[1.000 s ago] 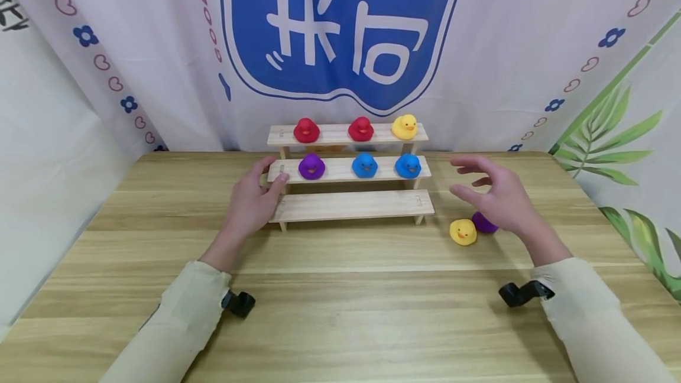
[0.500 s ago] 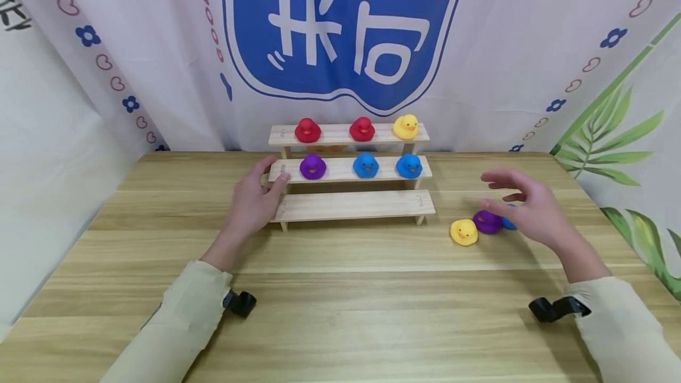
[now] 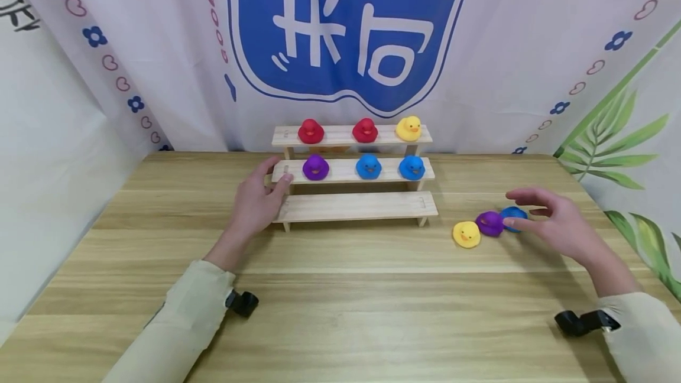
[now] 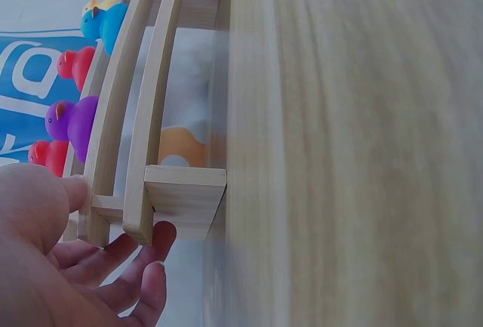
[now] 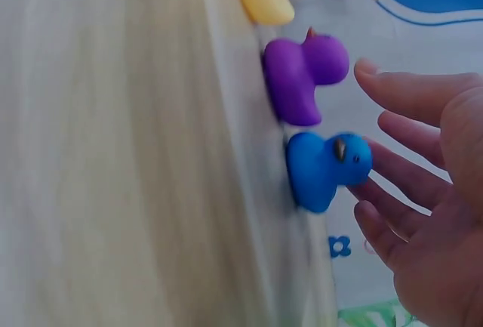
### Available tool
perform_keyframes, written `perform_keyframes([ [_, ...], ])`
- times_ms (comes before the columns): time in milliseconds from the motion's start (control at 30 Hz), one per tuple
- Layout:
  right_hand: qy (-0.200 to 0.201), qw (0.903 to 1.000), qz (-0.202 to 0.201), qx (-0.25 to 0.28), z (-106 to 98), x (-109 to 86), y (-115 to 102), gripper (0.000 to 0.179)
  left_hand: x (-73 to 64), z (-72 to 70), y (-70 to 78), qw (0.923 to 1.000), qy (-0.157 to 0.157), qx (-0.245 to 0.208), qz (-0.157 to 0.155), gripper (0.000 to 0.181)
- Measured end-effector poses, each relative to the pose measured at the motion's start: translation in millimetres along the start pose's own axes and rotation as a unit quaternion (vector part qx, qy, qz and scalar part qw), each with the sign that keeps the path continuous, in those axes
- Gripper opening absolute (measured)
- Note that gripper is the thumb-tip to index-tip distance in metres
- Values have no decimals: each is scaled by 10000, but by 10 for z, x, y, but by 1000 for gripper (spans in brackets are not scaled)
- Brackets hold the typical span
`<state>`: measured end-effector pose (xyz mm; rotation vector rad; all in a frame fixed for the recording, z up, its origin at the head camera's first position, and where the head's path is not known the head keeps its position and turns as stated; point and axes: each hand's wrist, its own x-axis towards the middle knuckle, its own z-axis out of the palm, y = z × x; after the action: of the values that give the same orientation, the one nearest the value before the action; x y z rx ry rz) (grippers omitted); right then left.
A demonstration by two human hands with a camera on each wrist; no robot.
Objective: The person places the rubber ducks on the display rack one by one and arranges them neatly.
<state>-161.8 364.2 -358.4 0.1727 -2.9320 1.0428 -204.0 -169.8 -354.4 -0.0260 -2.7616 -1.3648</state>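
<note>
A three-tier wooden stand (image 3: 356,205) stands at the back of the table. My left hand (image 3: 259,197) holds its left end, with the thumb (image 4: 74,191) on the middle tier and the fingers curled by the end. Two red rubber ducks (image 3: 365,130) and a yellow one (image 3: 408,128) sit on the top tier. On the middle tier are a purple duck (image 3: 316,167) and two blue ducks (image 3: 369,166). My right hand (image 3: 561,223), fingers spread and relaxed, hovers by a blue duck (image 5: 321,168) on the table, holding nothing. Beside that duck sits a purple duck (image 5: 298,78).
A yellow duck (image 3: 466,234) lies left of the loose purple one, right of the stand. An orange shape (image 4: 181,146) shows behind the stand, partly hidden. A white curtain (image 3: 175,46) with a blue printed emblem (image 3: 346,70) hangs behind the wooden table (image 3: 340,306).
My right hand has moved right and toward me, from above the purple duck to the loose blue duck, which has come into sight. My left hand has stayed at the stand.
</note>
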Motion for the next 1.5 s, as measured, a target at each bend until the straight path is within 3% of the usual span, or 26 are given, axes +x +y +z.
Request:
perform_keyframes([
  [400, -448, 9977, 247, -436, -6, -32, 169, 62, 5, 8, -2, 10000, 8, -15, 9, 66],
  [867, -169, 9977, -56, -657, 34, -3, 206, 43, 4, 2, 4, 10000, 3, 1, -8, 66],
  [1100, 143, 9990, -114, -410, -5, 3, 103, 43, -9, 4, 11, 10000, 13, -36, -32, 66],
  [1333, 91, 9992, -64, -381, 21, 57, -120, 48, -8, 6, 3, 10000, 43, -20, 12, 65],
  [1500, 132, 9988, -391, -249, 91, 98, -278, 46, -21, 0, 17, 10000, 39, -17, 36, 65],
])
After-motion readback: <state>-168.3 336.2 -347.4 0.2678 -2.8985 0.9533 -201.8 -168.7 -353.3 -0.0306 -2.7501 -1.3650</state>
